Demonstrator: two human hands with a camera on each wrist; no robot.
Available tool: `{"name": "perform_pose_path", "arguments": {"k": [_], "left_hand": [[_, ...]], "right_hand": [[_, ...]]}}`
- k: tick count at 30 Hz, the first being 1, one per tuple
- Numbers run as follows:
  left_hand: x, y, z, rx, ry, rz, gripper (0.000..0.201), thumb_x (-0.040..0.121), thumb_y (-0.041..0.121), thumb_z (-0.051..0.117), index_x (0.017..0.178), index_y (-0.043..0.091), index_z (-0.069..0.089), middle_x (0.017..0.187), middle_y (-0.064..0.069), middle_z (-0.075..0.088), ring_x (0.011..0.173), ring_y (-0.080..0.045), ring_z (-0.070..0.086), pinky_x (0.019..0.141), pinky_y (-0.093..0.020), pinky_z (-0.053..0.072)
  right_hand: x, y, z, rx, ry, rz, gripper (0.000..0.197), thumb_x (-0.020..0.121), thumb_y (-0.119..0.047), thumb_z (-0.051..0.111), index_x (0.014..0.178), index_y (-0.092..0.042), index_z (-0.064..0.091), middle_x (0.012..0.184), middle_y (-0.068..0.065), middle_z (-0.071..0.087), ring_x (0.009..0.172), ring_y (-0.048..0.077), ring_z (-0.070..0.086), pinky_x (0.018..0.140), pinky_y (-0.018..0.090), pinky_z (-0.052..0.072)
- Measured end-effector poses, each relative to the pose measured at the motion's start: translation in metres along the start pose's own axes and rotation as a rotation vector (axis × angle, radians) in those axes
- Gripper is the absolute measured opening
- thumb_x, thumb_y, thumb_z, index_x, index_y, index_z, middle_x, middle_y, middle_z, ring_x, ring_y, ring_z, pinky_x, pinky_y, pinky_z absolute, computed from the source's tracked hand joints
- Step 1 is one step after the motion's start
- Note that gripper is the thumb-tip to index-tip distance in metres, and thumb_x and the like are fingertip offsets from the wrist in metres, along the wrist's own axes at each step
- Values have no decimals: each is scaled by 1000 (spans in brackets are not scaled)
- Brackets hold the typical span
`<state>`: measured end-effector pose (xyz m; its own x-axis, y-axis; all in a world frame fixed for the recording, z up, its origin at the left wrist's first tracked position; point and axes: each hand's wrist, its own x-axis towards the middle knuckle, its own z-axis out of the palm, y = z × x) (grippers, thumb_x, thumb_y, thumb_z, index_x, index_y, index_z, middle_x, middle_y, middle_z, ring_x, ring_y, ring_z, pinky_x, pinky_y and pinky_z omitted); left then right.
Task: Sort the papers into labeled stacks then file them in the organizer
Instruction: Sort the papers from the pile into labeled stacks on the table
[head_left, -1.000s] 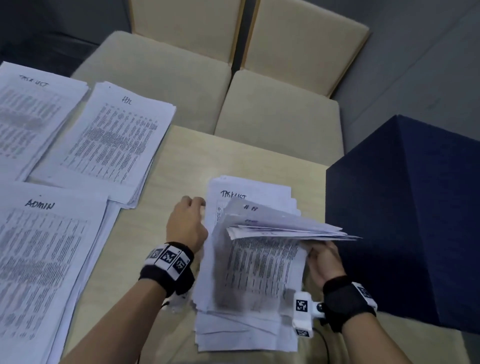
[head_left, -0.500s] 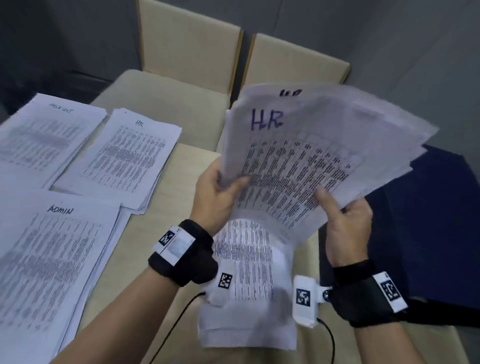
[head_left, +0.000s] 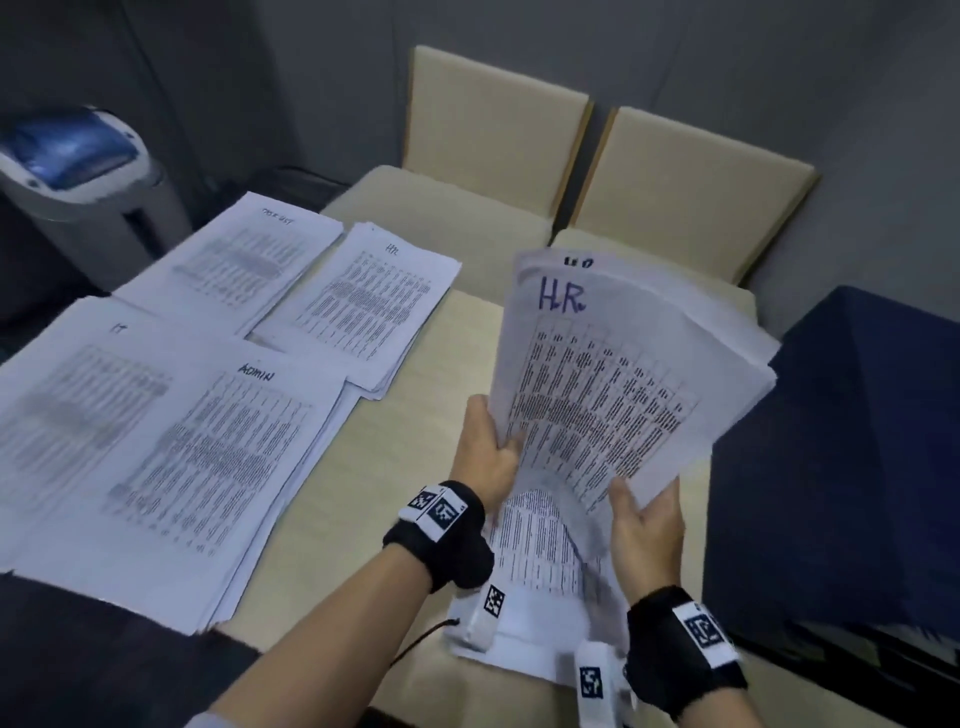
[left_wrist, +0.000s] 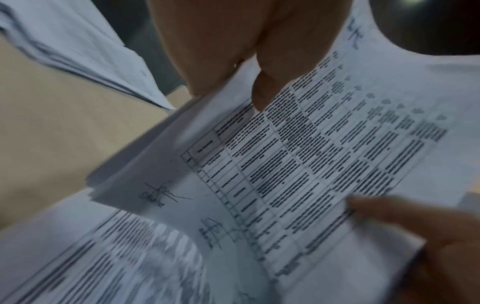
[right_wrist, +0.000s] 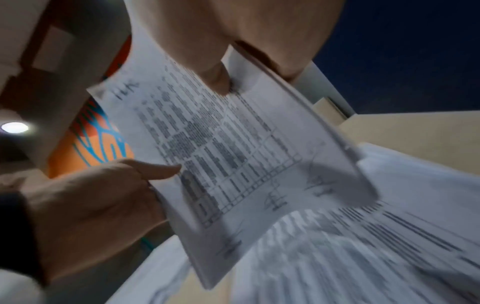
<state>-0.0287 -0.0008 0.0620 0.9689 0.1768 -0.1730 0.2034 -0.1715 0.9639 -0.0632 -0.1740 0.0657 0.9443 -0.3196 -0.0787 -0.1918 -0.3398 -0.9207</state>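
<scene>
Both hands hold up a fanned bundle of printed sheets (head_left: 613, 384) whose top page is marked "HR" in blue. My left hand (head_left: 488, 452) pinches its left edge, thumb on the front (left_wrist: 262, 90). My right hand (head_left: 644, 525) pinches the lower right corner (right_wrist: 221, 82). Under the bundle a pile of unsorted papers (head_left: 535, 571) lies on the table. Four sorted stacks lie to the left: task list (head_left: 239, 260), HR (head_left: 363, 306), IT (head_left: 78, 415) and ADMIN (head_left: 208, 467).
A dark blue box (head_left: 841, 457) stands at the right edge of the wooden table (head_left: 410, 441). Two beige chairs (head_left: 519, 156) stand behind the table. A grey and blue machine (head_left: 78, 176) sits at the far left.
The bundle was lifted off the unsorted pile and stood up with its HR page facing me. My left hand left the pile and took the bundle's left edge. The view has tilted up.
</scene>
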Motion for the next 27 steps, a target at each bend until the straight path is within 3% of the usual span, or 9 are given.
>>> {"name": "perform_pose_path", "arguments": {"k": [2, 4, 5, 8, 12, 16, 19, 23, 27], "left_hand": [[-9, -17, -8, 140, -69, -112, 18, 97, 13, 50, 113, 8, 43, 108, -9, 61, 91, -23, 60, 68, -27, 53], [-18, -30, -23, 92, -113, -122, 20, 95, 18, 54, 114, 12, 49, 108, -8, 64, 94, -25, 64, 81, -44, 56], [-25, -33, -32, 36, -120, -128, 23, 95, 22, 56, 116, 14, 51, 110, -6, 65, 97, -23, 66, 86, -46, 56], [-45, -38, -56, -49, -91, -117, 29, 97, 29, 56, 124, 20, 56, 117, 4, 68, 103, -11, 66, 92, -37, 54], [-46, -33, -91, -117, 75, -105, 28, 98, 24, 53, 126, 19, 55, 115, 0, 69, 101, -18, 67, 86, -37, 55], [1, -22, -159, 101, 229, -90, 18, 98, 19, 54, 115, 15, 55, 105, -12, 67, 93, -33, 65, 79, -49, 53], [57, -22, -220, 297, 308, -109, 23, 95, 17, 54, 116, 7, 56, 108, -18, 65, 95, -35, 64, 80, -46, 53], [132, -29, -282, 530, 281, -177, 26, 93, 16, 51, 117, 6, 57, 105, -19, 66, 88, -33, 62, 74, -35, 51], [191, -37, -304, 745, 191, -234, 23, 92, 12, 46, 113, 8, 56, 100, -16, 64, 82, -30, 56, 69, -33, 44]], "right_hand": [[-4, 10, -1, -64, -50, 48, 29, 99, -24, 53, 122, -8, 54, 108, 0, 60, 109, 20, 56, 95, 31, 43], [-5, 6, -4, -49, -60, -24, 35, 101, -22, 50, 131, -6, 51, 118, 1, 60, 111, 21, 58, 98, 32, 43], [-5, 3, -5, -22, -65, -55, 33, 101, -22, 49, 131, -11, 51, 121, 2, 62, 111, 20, 60, 99, 33, 45], [-9, -14, -1, 93, -156, -76, 20, 101, -19, 49, 112, -34, 55, 108, -8, 68, 100, 10, 66, 89, 29, 50], [-14, -34, 24, 170, -322, -25, 10, 99, -27, 55, 105, -34, 51, 101, -16, 62, 91, -4, 62, 78, 17, 45], [-7, -44, 50, 242, -346, 39, 21, 101, -28, 50, 120, -22, 48, 101, 1, 65, 82, 14, 62, 75, 28, 50], [3, -30, 65, 215, -298, 117, 19, 100, -21, 53, 118, -16, 49, 103, 10, 66, 76, 20, 63, 74, 31, 51], [5, -1, 73, 87, -222, 261, 24, 96, -14, 59, 118, -13, 50, 107, 14, 63, 83, 24, 65, 77, 35, 51], [3, 20, 73, -22, -160, 373, 22, 95, -14, 61, 116, -11, 53, 107, 15, 62, 84, 27, 66, 85, 43, 50]]}}
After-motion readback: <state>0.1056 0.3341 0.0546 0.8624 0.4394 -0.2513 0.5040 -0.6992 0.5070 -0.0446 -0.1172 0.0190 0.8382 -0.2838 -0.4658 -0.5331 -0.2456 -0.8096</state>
